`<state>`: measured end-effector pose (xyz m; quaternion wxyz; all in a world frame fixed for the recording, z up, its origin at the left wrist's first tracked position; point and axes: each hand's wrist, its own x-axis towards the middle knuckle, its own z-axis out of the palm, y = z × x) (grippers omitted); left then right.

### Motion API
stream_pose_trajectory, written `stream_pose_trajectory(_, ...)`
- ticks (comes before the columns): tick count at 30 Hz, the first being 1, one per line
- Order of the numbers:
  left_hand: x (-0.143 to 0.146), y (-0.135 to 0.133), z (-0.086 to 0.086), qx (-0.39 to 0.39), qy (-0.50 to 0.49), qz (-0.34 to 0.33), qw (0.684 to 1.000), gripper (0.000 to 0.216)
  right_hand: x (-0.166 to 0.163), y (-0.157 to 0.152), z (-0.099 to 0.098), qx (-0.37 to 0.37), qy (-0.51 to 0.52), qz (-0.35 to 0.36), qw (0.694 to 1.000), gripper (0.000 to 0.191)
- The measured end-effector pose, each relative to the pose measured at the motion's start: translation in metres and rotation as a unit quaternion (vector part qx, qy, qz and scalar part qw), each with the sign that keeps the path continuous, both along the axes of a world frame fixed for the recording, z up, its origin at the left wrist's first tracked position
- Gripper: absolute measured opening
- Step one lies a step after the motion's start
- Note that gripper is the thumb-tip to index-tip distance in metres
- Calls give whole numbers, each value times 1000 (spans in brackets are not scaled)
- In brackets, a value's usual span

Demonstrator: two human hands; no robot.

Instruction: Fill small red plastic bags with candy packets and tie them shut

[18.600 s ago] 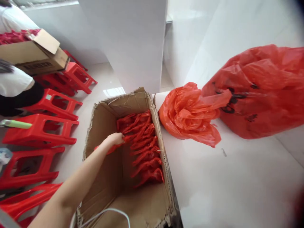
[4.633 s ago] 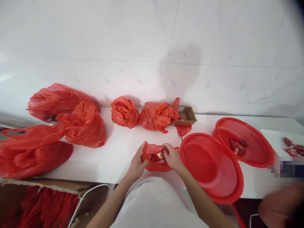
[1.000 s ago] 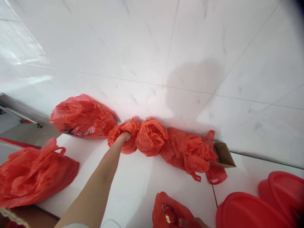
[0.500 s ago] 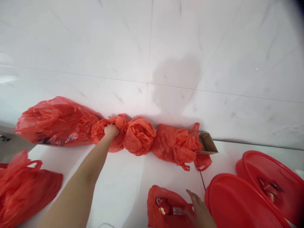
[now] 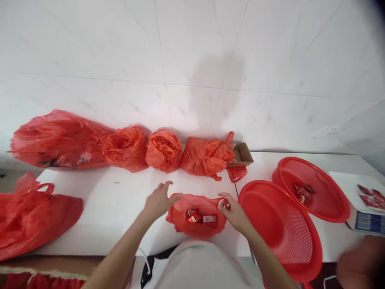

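A small red plastic bag point(image 5: 195, 224) sits open at the near edge of the white counter point(image 5: 126, 192), with a few red and gold sweet packets point(image 5: 200, 217) inside. My left hand point(image 5: 159, 200) hovers at the bag's left rim with its fingers spread and holds nothing. My right hand point(image 5: 234, 211) pinches the bag's right handle. A row of tied red bags point(image 5: 164, 150) lines the back wall, a hand's reach beyond.
Two red mesh baskets point(image 5: 282, 228) lie to the right; the far basket point(image 5: 313, 188) holds a few packets. A white scale point(image 5: 357, 200) with packets is at the far right. A small cardboard box point(image 5: 242, 154) and big red bags point(image 5: 57, 138) stand further off.
My left hand let go of the tied bag by the wall and came back to the open bag's left rim. My right hand now grips the bag's handle.
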<state>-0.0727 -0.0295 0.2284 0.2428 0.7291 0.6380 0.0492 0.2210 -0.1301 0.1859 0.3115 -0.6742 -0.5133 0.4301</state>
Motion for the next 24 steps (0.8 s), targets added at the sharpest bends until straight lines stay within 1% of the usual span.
stream_pose_trajectory(1,6,-19,-15,-60,20,1,998,59,-1,0,5,12,6,-5,1000,39)
stream_pose_trajectory(3,6,-45,-38,-131,40,23,990,52,-1,-3,12,38,-7,-34,999,39)
stream_pose_trajectory(4,2,-53,-45,-152,44,39,987,45,1,-6,15,52,-15,-56,997,39)
stream_pose_trajectory(5,-4,-60,-47,-161,42,52,985,37,2,-8,18,67,-18,-78,995,40)
stream_pose_trajectory(6,-11,-65,-45,-165,40,61,984,30,4,-11,21,81,-16,-100,992,39)
stream_pose_trajectory(7,-18,-69,-39,-166,35,65,983,23,5,-15,26,94,-10,-119,988,39)
stream_pose_trajectory(9,-30,-74,-17,-154,-14,73,985,15,6,-22,42,120,2,-146,982,35)
stream_pose_trajectory(11,-37,-76,12,-119,-135,111,977,23,4,-29,64,158,3,-160,974,30)
stream_pose_trajectory(12,-38,-76,27,-89,-215,143,962,27,2,-31,75,183,2,-164,969,28)
stream_pose_trajectory(14,-36,-75,52,-26,-359,211,909,33,-2,-33,94,232,6,-167,958,26)
stream_pose_trajectory(16,-29,-74,67,-6,-446,246,860,35,-5,-32,105,245,27,-158,956,24)
stream_pose_trajectory(18,-20,-76,71,-37,-487,236,840,39,-6,-30,109,229,68,-152,959,23)
stream_pose_trajectory(20,-12,-79,69,-53,-504,218,834,44,-5,-29,108,224,101,-165,955,23)
stream_pose_trajectory(22,-8,-81,64,-20,-511,218,831,51,-3,-29,105,233,104,-187,949,23)
stream_pose_trajectory(24,-9,-82,57,0,-496,218,840,58,0,-28,102,219,116,-188,950,23)
